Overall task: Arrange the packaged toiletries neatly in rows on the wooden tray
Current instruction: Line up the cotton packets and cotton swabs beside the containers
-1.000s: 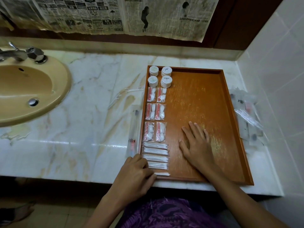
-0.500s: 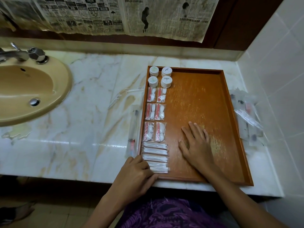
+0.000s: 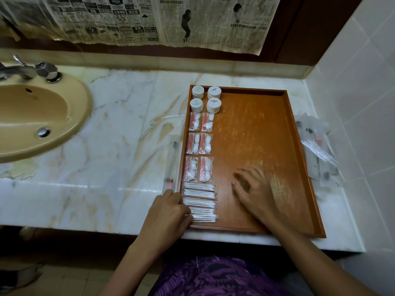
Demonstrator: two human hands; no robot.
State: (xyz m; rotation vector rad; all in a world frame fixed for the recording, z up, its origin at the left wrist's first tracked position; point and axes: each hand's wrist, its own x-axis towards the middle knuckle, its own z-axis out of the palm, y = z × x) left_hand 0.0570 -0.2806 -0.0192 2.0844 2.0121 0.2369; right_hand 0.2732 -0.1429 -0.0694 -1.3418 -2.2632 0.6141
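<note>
I see the wooden tray [image 3: 267, 133] lying on the marble counter [image 3: 119, 133], with its left column filled in ordered rows.

1. Left hand [image 3: 168, 212]: it rests at the tray's near left corner, fingers loosely curled, fingertips touching the left ends of the cotton swab packets [image 3: 199, 202]. I cannot tell whether it pinches any packet.
2. Right hand [image 3: 254, 189]: it lies over the bare tray floor just right of the swab packets, fingers spread and holding nothing. It is motion-blurred, so I cannot tell whether the palm touches the wood.
3. Beyond the left hand, the swab packets form a stack of rows running crosswise. Beyond those stand three pairs of packets with red strips and white pieces [image 3: 199, 146].
4. Farthest from the hands, at the tray's far left corner, four stacks of round white packaged discs [image 3: 206, 99] sit two by two.
5. Just left of the left hand, outside the tray, a long clear sachet [image 3: 171, 163] lies alongside the rim.
6. Right of the right hand, outside the tray, a loose pile of clear sachets [image 3: 316, 146] lies against the tiled wall.
7. Far to the left of both hands is the beige sink [image 3: 70, 116] with its tap [image 3: 27, 70].
</note>
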